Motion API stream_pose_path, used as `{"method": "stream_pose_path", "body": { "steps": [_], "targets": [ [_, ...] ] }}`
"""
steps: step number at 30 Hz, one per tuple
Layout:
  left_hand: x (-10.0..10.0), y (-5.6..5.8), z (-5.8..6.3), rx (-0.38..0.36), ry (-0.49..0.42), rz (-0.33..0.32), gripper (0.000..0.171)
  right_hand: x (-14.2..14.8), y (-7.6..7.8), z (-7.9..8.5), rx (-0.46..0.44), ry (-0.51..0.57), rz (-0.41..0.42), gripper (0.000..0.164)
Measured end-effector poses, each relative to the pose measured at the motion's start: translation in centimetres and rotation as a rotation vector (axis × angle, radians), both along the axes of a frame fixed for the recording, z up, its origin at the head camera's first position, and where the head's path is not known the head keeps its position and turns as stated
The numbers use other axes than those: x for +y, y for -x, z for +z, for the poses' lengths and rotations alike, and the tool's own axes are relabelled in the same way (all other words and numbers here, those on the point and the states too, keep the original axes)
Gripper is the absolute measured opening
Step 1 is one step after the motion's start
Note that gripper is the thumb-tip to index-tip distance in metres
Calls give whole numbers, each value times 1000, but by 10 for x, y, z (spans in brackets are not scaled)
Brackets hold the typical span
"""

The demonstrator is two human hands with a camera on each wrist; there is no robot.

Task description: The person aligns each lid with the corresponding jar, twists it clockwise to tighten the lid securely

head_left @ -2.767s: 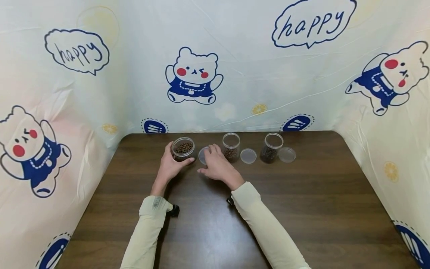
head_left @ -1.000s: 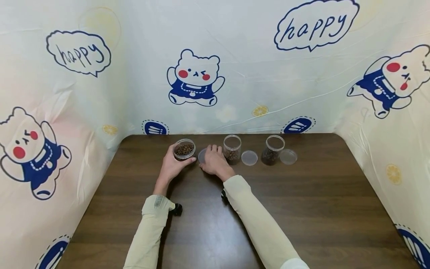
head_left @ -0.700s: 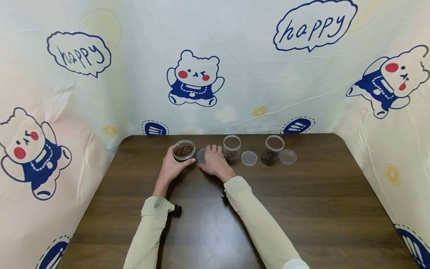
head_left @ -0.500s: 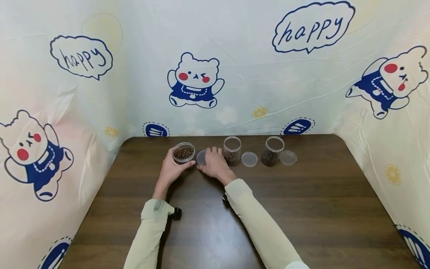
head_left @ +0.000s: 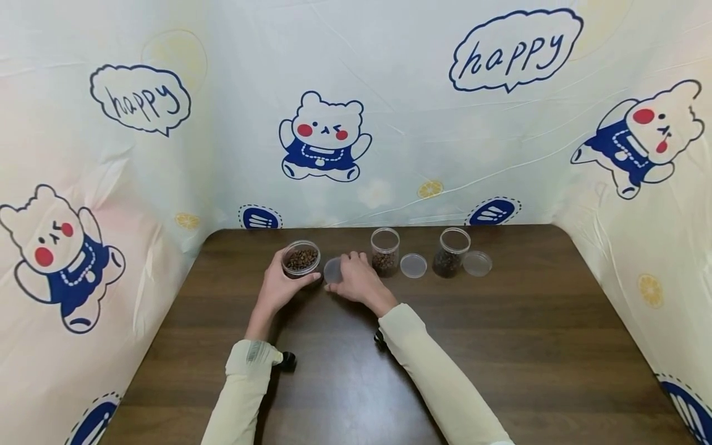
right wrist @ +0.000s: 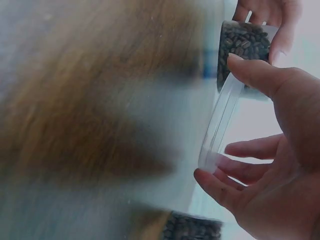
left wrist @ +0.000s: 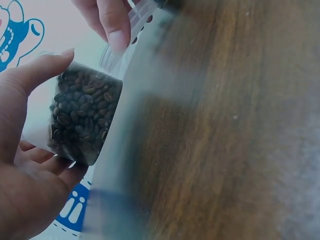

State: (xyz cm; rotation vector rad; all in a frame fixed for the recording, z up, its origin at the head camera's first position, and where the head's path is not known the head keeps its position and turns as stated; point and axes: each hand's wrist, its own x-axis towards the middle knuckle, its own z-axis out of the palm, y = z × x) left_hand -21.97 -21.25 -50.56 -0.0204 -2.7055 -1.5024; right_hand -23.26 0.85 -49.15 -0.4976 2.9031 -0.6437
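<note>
In the head view my left hand (head_left: 278, 287) grips a clear jar (head_left: 302, 259) of coffee beans at the table's far left. The jar stands upright, its top uncovered. Thumb and fingers wrap its sides, as the left wrist view shows with the beans (left wrist: 85, 107) pressed against the wall. Just right of it, my right hand (head_left: 361, 281) pinches a clear round lid (head_left: 333, 271) by the rim. Seen edge-on in the right wrist view, the lid (right wrist: 220, 125) sits between thumb and fingers, close to the tabletop; whether it is raised I cannot tell.
Two more uncovered jars of beans, a middle one (head_left: 385, 253) and a right one (head_left: 452, 253), stand along the table's back edge. Beside each lies a flat lid, one in the middle (head_left: 413, 266) and one at right (head_left: 477, 263). A printed curtain (head_left: 389, 123) hangs behind the table (head_left: 345, 371).
My right hand has gone from reaching over the lid to pinching its rim, and has drawn it slightly towards me. My left hand and its jar have shifted a little left and nearer.
</note>
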Motion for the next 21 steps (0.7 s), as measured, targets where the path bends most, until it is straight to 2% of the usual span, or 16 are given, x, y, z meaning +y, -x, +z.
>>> {"method": "stream_pose_path", "body": {
  "steps": [5, 13, 21],
  "targets": [
    [2, -9, 3, -3, -15, -19, 104, 6, -16, 7, 5, -33, 49, 86],
    [12, -20, 10, 11, -53, -89, 100, 22, -42, 13, 109, -118, 137, 87],
    [28, -29, 15, 14, -44, -124, 100, 49, -61, 18, 93, -113, 141, 86]
  ]
}}
